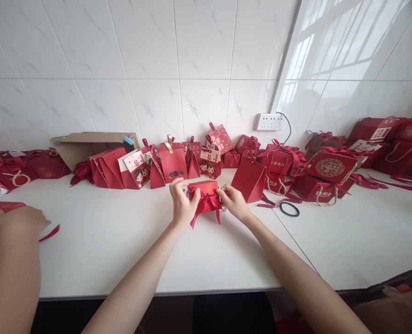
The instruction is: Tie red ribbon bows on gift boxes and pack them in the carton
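A small red gift box (209, 189) sits on the white table in front of me, with a dark red ribbon bow (207, 200) tied across its front and two ribbon tails hanging down. My left hand (184, 202) grips the box's left side, its thumb on the front by the bow and its index finger raised. At the box's right edge, my right hand (234, 202) has thumb and forefinger pinched together on the right end of the bow. A bit of beige cord shows beneath the right fingertips. The box's back is hidden.
Red gift boxes and bags (174, 164) line the wall, with more (326, 171) at right. An open cardboard box (96, 138) stands behind them. A black ring (289, 208) lies on the table (226, 264). At far left, a co-worker's hand (18, 220) holds a red box.
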Action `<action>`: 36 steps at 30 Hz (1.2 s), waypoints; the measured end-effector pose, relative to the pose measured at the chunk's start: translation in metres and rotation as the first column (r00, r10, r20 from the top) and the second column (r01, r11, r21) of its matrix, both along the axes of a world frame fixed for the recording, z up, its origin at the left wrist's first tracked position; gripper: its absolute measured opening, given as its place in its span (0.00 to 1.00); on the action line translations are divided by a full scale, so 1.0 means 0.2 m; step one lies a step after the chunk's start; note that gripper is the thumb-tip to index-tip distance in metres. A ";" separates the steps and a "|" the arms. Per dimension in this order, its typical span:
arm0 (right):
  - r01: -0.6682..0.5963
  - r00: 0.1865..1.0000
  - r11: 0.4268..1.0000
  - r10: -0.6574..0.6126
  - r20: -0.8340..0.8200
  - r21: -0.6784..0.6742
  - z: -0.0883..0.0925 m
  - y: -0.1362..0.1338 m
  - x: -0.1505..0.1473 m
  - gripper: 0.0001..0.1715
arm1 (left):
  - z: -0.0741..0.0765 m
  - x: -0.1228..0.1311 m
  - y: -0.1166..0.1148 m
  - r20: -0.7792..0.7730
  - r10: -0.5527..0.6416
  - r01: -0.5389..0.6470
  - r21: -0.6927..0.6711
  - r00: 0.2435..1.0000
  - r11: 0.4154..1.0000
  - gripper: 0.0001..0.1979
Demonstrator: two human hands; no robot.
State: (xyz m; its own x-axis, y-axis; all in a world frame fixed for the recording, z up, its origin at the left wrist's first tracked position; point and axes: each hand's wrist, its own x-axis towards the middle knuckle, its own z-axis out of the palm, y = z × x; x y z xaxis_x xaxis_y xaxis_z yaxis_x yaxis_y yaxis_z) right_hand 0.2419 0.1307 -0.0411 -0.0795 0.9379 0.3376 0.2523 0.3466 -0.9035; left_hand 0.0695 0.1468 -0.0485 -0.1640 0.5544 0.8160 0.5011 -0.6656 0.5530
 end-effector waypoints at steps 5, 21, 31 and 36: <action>0.007 0.999 1.000 -0.007 -0.042 -0.005 0.00 0.00 0.00 0.27 | 0.03 -0.01 -0.01 -0.014 -0.011 0.009 -0.135 1.000 0.991 0.11; -0.187 0.966 0.970 0.153 -0.208 -0.158 0.00 0.05 0.04 0.30 | 0.02 0.00 -0.01 0.171 -0.174 0.220 -0.307 0.970 0.926 0.13; -0.169 0.960 0.972 0.125 -0.250 -0.161 0.01 0.06 0.07 0.29 | 0.01 -0.01 0.00 0.197 -0.221 0.280 -0.358 0.955 0.891 0.16; -0.117 0.963 0.988 0.087 -0.255 -0.102 0.01 0.05 0.05 0.28 | 0.00 0.00 0.01 0.192 -0.205 0.265 -0.375 0.960 0.888 0.17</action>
State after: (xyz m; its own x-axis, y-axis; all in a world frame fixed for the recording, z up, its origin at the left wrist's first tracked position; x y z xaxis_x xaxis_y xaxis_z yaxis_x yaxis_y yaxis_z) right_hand 0.2529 0.1411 -0.0387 -0.1040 0.9629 0.2492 -0.0175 0.2488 -0.9684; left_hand 0.0696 0.1491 -0.0490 -0.0869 0.8615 0.5003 0.2526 -0.4667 0.8476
